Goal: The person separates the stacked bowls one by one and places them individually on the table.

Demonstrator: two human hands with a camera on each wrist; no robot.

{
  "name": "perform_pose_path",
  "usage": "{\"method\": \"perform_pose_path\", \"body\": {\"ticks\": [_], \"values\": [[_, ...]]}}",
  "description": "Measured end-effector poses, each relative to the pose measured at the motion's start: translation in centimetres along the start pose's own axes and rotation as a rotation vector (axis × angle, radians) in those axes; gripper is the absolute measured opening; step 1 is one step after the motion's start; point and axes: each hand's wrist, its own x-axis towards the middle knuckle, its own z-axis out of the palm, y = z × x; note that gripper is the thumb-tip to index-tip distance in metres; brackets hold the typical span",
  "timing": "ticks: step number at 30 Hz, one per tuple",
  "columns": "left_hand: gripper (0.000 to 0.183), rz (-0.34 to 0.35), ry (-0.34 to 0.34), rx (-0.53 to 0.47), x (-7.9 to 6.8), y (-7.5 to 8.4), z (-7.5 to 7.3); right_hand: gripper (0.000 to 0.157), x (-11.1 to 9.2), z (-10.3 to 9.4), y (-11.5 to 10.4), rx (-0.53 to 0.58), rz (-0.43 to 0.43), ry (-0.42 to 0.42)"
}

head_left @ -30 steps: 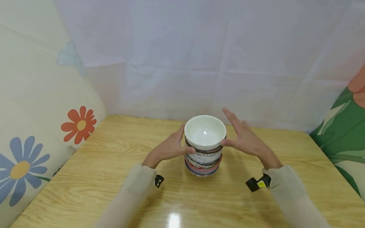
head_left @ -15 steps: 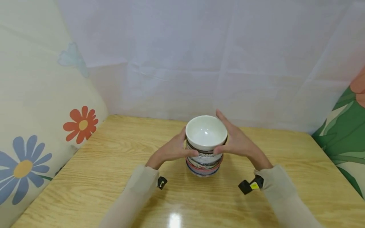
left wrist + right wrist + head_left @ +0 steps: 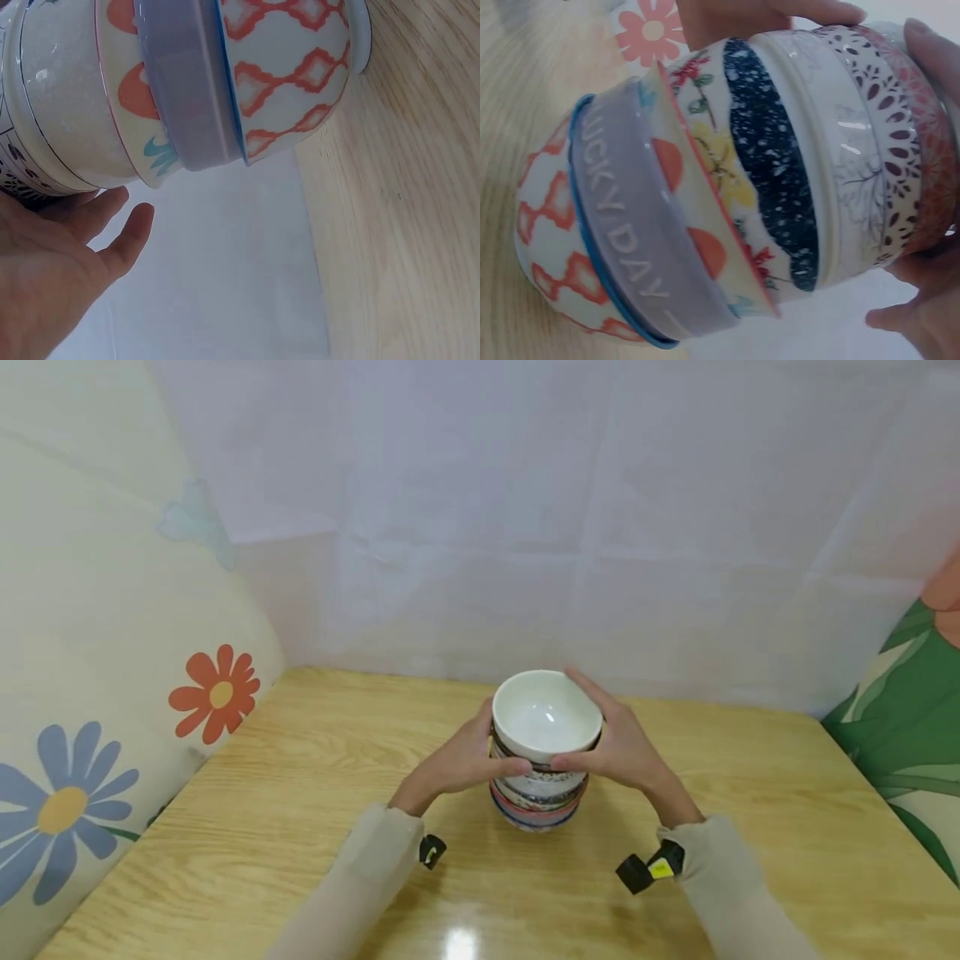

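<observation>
Nearest, low in the head view: two beige sleeves [image 3: 345, 885], with two black devices [image 3: 633, 874] at the cuffs, one yellow-marked. Past these, two hands. Left hand [image 3: 461, 758] gripping the upper part of one stack of bowls [image 3: 540, 793] from the left, thumb across the front; right hand [image 3: 626, 747] gripping from the right, thumb in front, one finger straight along the far rim. Stack upright on the table [image 3: 225, 843], just right of and below the middle of the frame.

From the bottom up: lattice bowl [image 3: 570, 255], red on white, blue-rimmed; grey bowl [image 3: 637, 210], raised "LUCKY DAY" lettering; spotted bowl [image 3: 684, 206], orange on cream; floral bowl [image 3: 772, 165], with speckled navy band; branch bowl [image 3: 855, 180], pale; petal bowl [image 3: 896, 135], dark on white. Above, a reddish pattern; top bowl [image 3: 546, 714] glossy white inside. At least seven bowls, too closely nested for a sure count.

Farthest: one white sheet [image 3: 450, 485]; at left, one blue flower [image 3: 62, 810], one red flower [image 3: 221, 695]; at right, green leaves [image 3: 900, 710].
</observation>
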Motion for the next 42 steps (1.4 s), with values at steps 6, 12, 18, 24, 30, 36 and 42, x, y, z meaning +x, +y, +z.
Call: {"method": "perform_pose_path", "body": {"ticks": [6,12,18,24,30,36,42], "values": [[0.125,-0.006,0.008,0.006,-0.05,0.09,0.39,0.109,-0.67,0.32,0.10,0.046,0.003,0.026],[0.128,-0.002,0.023,0.000,-0.11,0.15,0.58,0.115,-0.77,0.25,-0.22,0.065,-0.005,-0.007],[0.128,0.011,0.040,-0.030,-0.16,0.07,0.74,0.121,-0.90,0.63,-0.50,0.050,0.020,0.019],[0.128,0.012,0.044,-0.028,-0.08,-0.08,0.80,0.113,-0.89,0.95,-0.45,0.009,0.013,0.056],[0.127,0.005,0.034,-0.022,-0.23,-0.09,0.87,0.112,-1.10,0.96,-0.41,0.034,0.016,0.065],[0.125,0.012,0.033,-0.020,-0.34,-0.02,0.80,0.113,-1.06,0.96,-0.50,0.045,0.018,0.065],[0.126,0.011,0.028,-0.026,-0.31,0.13,0.63,0.114,-0.78,0.75,-0.73,0.050,0.029,0.073]]}}
